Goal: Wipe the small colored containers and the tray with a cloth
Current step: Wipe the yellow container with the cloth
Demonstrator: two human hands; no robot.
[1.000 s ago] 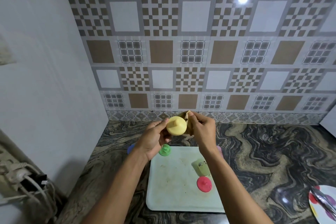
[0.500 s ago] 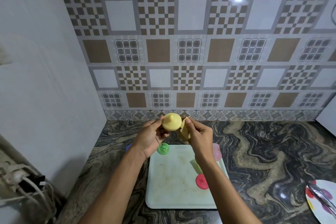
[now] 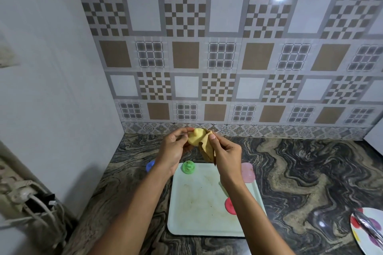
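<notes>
One yellow container [image 3: 195, 137], center frame, probably light, stiff, slick plastic: left hand [image 3: 173, 149] grips its edge, right hand [image 3: 224, 152] pinches soft cloth [image 3: 207, 149] against it.

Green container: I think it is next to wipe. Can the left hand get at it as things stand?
Likely yes, once freed: the left hand grips the yellow container, but the green container lies uncovered just below it.

legible text, labels, brands, numbers, signs: none. no readable marking stands on any item in view; the tiled wall [image 3: 207, 58] carries only geometric patterns.
</notes>
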